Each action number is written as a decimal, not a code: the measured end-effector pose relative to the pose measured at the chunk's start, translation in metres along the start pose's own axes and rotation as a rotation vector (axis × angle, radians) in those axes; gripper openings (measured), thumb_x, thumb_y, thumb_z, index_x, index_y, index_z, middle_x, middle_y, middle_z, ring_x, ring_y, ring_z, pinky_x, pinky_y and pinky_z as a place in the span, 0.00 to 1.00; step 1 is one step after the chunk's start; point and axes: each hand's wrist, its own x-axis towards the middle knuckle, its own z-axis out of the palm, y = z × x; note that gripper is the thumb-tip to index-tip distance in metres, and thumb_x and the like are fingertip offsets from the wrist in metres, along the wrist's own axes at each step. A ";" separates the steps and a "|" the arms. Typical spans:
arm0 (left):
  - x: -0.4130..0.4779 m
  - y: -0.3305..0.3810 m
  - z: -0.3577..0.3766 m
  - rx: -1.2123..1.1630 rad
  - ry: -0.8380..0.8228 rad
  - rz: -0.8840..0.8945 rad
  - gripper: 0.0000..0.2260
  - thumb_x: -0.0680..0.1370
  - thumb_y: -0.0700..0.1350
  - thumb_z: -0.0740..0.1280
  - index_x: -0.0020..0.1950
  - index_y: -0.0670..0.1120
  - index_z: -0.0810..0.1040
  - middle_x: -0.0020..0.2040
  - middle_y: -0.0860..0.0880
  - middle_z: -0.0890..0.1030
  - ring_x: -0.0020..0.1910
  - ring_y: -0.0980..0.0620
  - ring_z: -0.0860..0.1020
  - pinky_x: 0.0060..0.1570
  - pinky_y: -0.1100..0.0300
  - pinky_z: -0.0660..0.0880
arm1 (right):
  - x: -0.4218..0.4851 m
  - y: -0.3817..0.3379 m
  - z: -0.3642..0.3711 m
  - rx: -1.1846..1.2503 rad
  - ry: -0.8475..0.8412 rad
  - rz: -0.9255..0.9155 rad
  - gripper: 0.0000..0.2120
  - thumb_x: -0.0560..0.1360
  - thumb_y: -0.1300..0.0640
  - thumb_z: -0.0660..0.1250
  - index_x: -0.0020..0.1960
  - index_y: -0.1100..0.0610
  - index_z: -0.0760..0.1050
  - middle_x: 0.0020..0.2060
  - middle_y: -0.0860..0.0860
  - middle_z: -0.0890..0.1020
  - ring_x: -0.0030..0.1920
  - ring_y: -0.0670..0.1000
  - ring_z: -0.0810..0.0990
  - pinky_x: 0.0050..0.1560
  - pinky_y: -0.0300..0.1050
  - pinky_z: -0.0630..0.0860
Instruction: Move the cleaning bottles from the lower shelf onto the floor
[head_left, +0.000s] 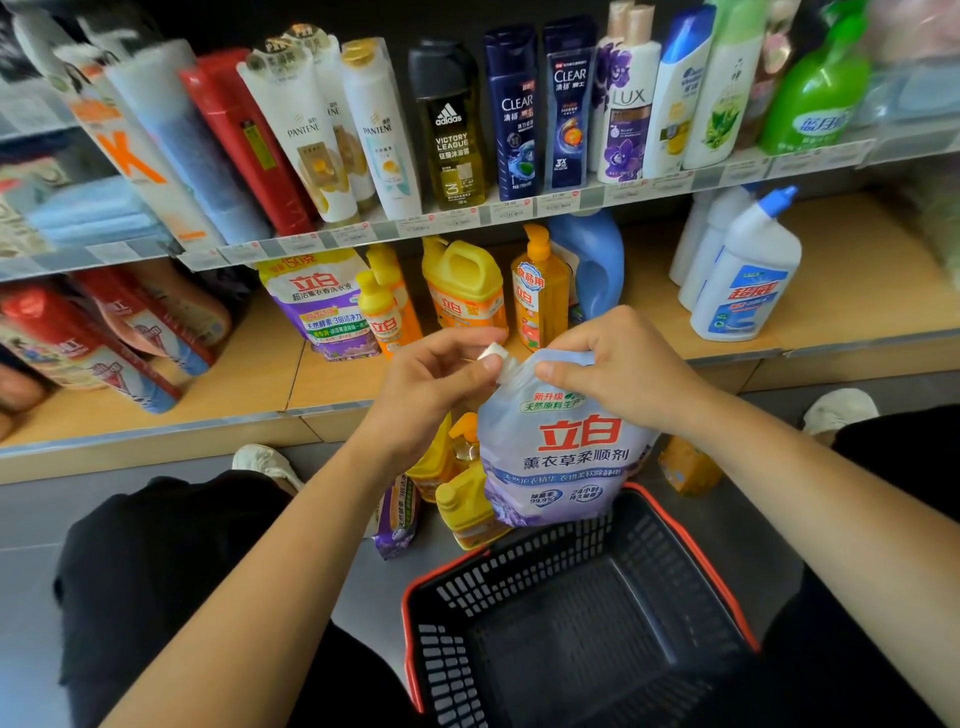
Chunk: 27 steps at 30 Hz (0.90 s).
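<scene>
I hold a pale lavender softener pouch (563, 457) in the air, in front of the lower shelf (260, 384) and above the floor. My left hand (436, 384) pinches its white cap at the spout. My right hand (618, 364) grips the pouch's top edge. On the lower shelf stand a purple refill pouch (319, 306), small yellow bottles (382, 312), a yellow jug (465, 286), an orange pump bottle (537, 291), a blue jug (597, 260) and white toilet cleaner bottles (743, 275). On the floor below lie yellow bottles (462, 509), a purple pouch (397, 519) and an orange bottle (688, 467).
A black basket with a red rim (576, 618) sits on the floor between my knees, with nothing in it. The upper shelf (467, 221) carries shampoo and shower gel bottles. Red pouches (88, 343) lie at the lower shelf's left. My shoes (265, 462) touch the shelf base.
</scene>
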 end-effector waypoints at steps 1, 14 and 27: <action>-0.001 0.000 0.001 0.026 0.005 0.005 0.14 0.74 0.42 0.71 0.59 0.42 0.81 0.45 0.46 0.84 0.45 0.46 0.81 0.45 0.55 0.80 | 0.000 0.000 0.000 0.002 -0.007 -0.001 0.09 0.77 0.54 0.71 0.44 0.58 0.86 0.35 0.53 0.85 0.37 0.50 0.83 0.38 0.56 0.78; 0.003 0.001 0.014 -0.102 -0.019 0.125 0.16 0.75 0.41 0.70 0.63 0.43 0.78 0.55 0.47 0.86 0.56 0.49 0.84 0.54 0.58 0.80 | 0.004 0.002 0.005 0.049 -0.014 -0.036 0.18 0.77 0.56 0.72 0.30 0.47 0.76 0.24 0.44 0.75 0.28 0.42 0.72 0.30 0.39 0.65; 0.016 0.000 0.012 0.064 0.140 0.123 0.10 0.73 0.44 0.72 0.53 0.45 0.85 0.48 0.46 0.85 0.45 0.49 0.81 0.43 0.56 0.78 | 0.006 0.009 -0.012 0.088 0.087 -0.055 0.07 0.76 0.56 0.73 0.46 0.60 0.87 0.36 0.51 0.87 0.38 0.50 0.84 0.35 0.44 0.75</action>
